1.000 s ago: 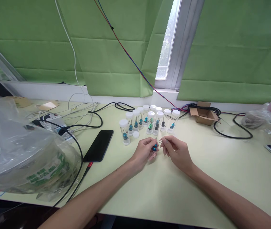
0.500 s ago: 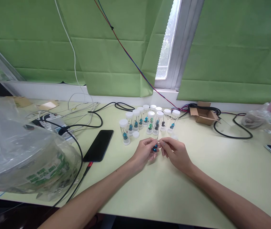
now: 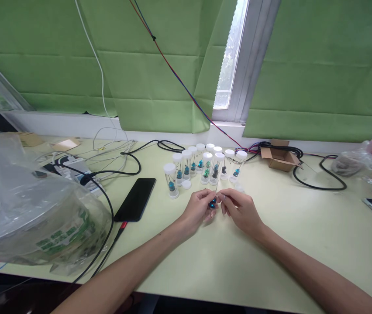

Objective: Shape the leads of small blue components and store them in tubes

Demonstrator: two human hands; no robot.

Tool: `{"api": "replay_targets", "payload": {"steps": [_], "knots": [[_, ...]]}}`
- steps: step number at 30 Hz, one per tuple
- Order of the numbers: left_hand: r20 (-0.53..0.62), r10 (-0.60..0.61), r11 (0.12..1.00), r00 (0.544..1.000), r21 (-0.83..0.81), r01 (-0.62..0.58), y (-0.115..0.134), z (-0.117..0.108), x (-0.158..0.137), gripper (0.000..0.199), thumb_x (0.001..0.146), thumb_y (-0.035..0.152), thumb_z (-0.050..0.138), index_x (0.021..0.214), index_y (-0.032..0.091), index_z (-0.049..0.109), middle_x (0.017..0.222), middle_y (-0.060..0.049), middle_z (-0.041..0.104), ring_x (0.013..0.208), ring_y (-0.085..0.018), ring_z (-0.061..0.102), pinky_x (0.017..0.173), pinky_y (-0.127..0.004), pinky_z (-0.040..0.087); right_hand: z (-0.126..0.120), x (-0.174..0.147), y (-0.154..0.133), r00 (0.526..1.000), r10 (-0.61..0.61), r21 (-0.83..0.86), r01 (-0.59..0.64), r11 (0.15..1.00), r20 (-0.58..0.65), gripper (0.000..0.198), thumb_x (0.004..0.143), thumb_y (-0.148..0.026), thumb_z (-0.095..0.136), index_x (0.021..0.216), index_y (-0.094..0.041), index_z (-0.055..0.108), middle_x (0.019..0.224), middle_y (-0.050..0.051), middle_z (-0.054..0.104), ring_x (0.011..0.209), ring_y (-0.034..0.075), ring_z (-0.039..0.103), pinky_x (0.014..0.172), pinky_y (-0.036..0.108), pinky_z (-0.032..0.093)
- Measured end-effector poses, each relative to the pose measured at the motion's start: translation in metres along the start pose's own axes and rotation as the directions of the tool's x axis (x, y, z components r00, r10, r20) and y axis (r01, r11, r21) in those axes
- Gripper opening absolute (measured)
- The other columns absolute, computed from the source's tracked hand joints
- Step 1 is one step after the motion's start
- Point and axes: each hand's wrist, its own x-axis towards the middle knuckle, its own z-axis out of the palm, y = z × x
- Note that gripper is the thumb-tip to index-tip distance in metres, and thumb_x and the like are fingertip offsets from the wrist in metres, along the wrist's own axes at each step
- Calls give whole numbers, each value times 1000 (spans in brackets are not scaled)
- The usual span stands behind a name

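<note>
My left hand (image 3: pixel 196 210) is closed on a small shiny blue piece (image 3: pixel 212 203) with a thin stem rising from it. What exactly the piece is, I cannot make out. Close against it on the right, my right hand (image 3: pixel 242 211) pinches a thin silvery bit (image 3: pixel 224 197) near the stem, its thumb and forefinger together. Just beyond the hands stand several clear tubes with white caps, among them a front left tube (image 3: pixel 171 181) and a right-hand tube (image 3: pixel 238 166). Small blue, green or dark pieces on thin stems are inside them. A loose white cap (image 3: pixel 186 185) lies by the tubes.
A black phone (image 3: pixel 135 199) lies on the table (image 3: pixel 238 270) left of my hands. Farther left is a big clear plastic bag (image 3: pixel 42 209) with black cables across it. An open cardboard box (image 3: pixel 280 160) and a coiled black cable (image 3: pixel 320 185) sit at the back right.
Almost nothing differs. The fingers of my right hand have shifted very slightly at the stem; my left hand keeps its hold on the blue piece.
</note>
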Motion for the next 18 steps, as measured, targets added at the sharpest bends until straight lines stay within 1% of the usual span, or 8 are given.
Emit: {"api": "replay_targets", "payload": {"steps": [6,12,15,18], "knots": [[-10,14,1000,1000,28,-14,0,0,0,25,79,36,66,70,15,58,62,1,54,37,-5,44,33,-19,20,-2,0,1,998,-67,-81,67,994,-1,20,96,-17,46,86,-19,63,65,-1,58,51,10,51,52,23,43],[-22,58,996,998,73,-56,-2,1,0,24,79,37,64,70,15,59,63,1,53,37,-6,44,31,-18,21,-3,0,0,989,-147,-143,147,979,12,23,96,-13,43,87,-19,63,67,0,58,53,11,51,54,24,43],[-35,85,992,996,102,-81,-3,1,1,23,81,36,63,70,16,59,62,1,53,37,-6,43,31,-19,22,-3,0,-1,988,-155,-175,155,972,13,23,97,-15,43,87,-19,63,67,1,58,54,12,51,52,24,43],[-39,99,988,994,124,-94,-6,0,2,26,82,39,62,71,16,60,61,1,54,36,-6,43,31,-20,22,-3,-1,-1,988,-156,-206,156,966,15,22,97,-17,43,88,-20,63,70,3,60,56,13,52,50,25,43]]}}
